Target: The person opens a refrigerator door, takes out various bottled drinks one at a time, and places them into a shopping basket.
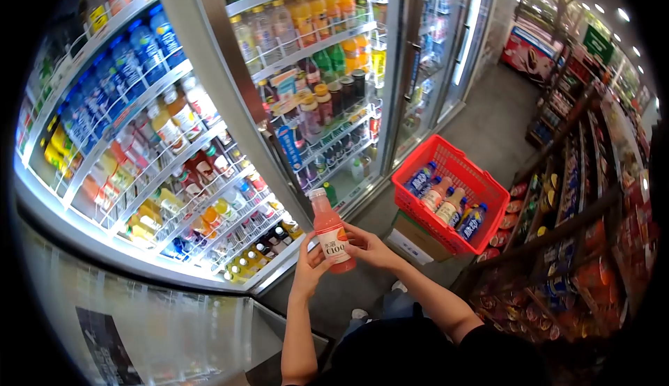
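Note:
Between my two hands is a bottle of pink drink (326,222) with a white cap and a pale label, held upright with a slight tilt. My left hand (311,264) grips its left side near the bottom. My right hand (369,246) wraps the right side, thumb on the label. To the right, a red shopping basket (446,156) rests on a cardboard box (411,240). Inside it lie several bottles, among them blue-labelled bottles (472,222) and a pale-labelled bottle (451,205).
An open drinks fridge (167,100) with several stocked shelves fills the left, its glass door (139,330) swung toward me at lower left. Closed glass fridge doors (425,51) continue ahead. Packed snack shelves (557,260) line the right side of the aisle floor (481,100).

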Available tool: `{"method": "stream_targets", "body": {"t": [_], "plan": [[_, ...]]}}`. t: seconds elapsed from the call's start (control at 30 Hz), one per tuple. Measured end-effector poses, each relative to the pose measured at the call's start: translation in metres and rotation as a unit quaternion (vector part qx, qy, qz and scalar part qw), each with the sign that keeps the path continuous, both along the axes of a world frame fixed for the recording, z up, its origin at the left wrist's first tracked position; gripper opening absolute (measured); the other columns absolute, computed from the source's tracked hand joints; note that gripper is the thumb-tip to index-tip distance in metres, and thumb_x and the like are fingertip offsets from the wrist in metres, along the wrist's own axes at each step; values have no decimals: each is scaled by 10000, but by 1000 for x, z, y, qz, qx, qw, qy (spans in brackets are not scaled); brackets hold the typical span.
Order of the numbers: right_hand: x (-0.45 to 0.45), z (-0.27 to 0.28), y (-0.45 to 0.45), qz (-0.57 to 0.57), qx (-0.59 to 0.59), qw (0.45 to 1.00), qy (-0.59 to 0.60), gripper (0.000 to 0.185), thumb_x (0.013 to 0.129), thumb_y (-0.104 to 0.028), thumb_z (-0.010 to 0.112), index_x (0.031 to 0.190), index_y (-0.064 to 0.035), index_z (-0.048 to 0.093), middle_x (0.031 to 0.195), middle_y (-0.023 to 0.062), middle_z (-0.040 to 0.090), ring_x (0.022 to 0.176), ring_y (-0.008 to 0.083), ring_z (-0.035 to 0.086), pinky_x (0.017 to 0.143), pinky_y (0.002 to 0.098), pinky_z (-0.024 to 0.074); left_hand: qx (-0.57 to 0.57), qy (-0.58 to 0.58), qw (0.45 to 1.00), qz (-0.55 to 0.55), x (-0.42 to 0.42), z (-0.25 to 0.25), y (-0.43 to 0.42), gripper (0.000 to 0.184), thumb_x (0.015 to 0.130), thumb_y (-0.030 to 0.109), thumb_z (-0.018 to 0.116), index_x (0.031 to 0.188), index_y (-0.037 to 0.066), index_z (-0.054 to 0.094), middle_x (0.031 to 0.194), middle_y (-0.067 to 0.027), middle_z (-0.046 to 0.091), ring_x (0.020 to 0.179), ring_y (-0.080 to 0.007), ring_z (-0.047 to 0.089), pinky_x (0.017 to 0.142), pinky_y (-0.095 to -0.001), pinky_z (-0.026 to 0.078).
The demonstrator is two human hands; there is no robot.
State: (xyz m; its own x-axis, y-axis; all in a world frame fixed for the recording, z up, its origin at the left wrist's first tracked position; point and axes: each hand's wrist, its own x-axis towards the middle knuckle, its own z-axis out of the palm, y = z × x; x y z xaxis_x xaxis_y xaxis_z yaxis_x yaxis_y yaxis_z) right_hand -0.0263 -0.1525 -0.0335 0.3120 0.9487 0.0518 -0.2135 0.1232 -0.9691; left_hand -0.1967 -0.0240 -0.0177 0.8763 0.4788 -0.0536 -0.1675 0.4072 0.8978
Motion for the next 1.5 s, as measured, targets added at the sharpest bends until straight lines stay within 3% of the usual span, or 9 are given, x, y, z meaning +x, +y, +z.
{"method": "stream_targets", "body": {"t": [0.67, 0.8, 0.87, 1.0, 1.17, 1.27, 1.33, 1.4, 1.5], "plan": [[168, -11, -156, -243, -37, 968, -42, 687, 947, -250, 641, 1521, -100, 294, 1355, 145, 505, 1178, 194, 533, 996, 348, 443, 38, 34, 978, -203, 242, -2, -100, 813, 866, 20, 680, 1510, 2, 185, 1430, -194, 453, 1283, -249, 494, 1073, -369, 398], [189, -16, -187, -296, -48, 954, 2, 685, 934, -252, 656, 1508, -82, 322, 1336, 142, 506, 1166, 205, 542, 986, 341, 442, 80, 45, 967, -236, 291, -7, -128, 677, 944, 86, 598, 1497, -9, 218, 1419, -174, 465, 1290, -226, 480, 1069, -356, 392], [201, -31, -202, -377, -83, 900, -201, 680, 929, -215, 657, 1505, -73, 324, 1282, 119, 496, 1175, 195, 542, 978, 317, 450, 77, 65, 966, -238, 309, -12, -148, 622, 977, 114, 558, 1492, -11, 234, 1412, -164, 471, 1293, -218, 474, 1071, -350, 386], [213, -33, -229, -400, -138, 897, -131, 657, 923, -224, 653, 1486, -60, 358, 1238, 135, 500, 1109, 224, 577, 942, 334, 480, 142, 90, 949, -265, 342, -44, -173, 537, 1029, 163, 472, 1492, -7, 263, 1428, -151, 462, 1304, -202, 453, 1079, -332, 364], [220, -55, -253, -467, -215, 839, -177, 609, 866, -202, 672, 1396, 2, 451, 1091, 254, 553, 912, 318, 628, 836, 396, 496, 202, 191, 906, -318, 372, -79, -188, 520, 992, 213, 561, 1436, -5, 400, 1202, -103, 570, 1060, -158, 546, 916, -297, 456], [230, -97, -260, -473, -255, 819, -201, 521, 863, -195, 668, 1314, 13, 512, 971, 217, 618, 859, 305, 657, 777, 383, 527, 264, 167, 882, -353, 392, -122, -194, 507, 981, 214, 575, 1407, -13, 422, 1168, -63, 582, 978, -112, 577, 819, -239, 481], [229, -93, -264, -470, -304, 806, -192, 439, 857, -183, 647, 1226, 32, 542, 946, 264, 638, 861, 382, 654, 789, 435, 524, 288, 179, 863, -375, 399, -109, -205, 456, 973, 203, 584, 1356, -21, 481, 1137, -64, 592, 989, -112, 569, 819, -243, 477], [231, -119, -265, -475, -324, 791, -210, 404, 859, -202, 636, 1163, 53, 559, 989, 310, 633, 893, 446, 635, 798, 477, 512, 283, 192, 856, -388, 403, -121, -210, 414, 949, 198, 612, 1291, -26, 545, 953, -31, 619, 772, -125, 559, 691, -284, 472], [231, -126, -267, -440, -382, 785, -210, 380, 863, -234, 635, 1087, 67, 578, 935, 308, 647, 898, 452, 637, 788, 485, 511, 324, 164, 845, -392, 407, -134, -208, 374, 946, 230, 596, 1198, -47, 583, 916, -102, 650, 803, -193, 598, 722, -329, 480]]}}
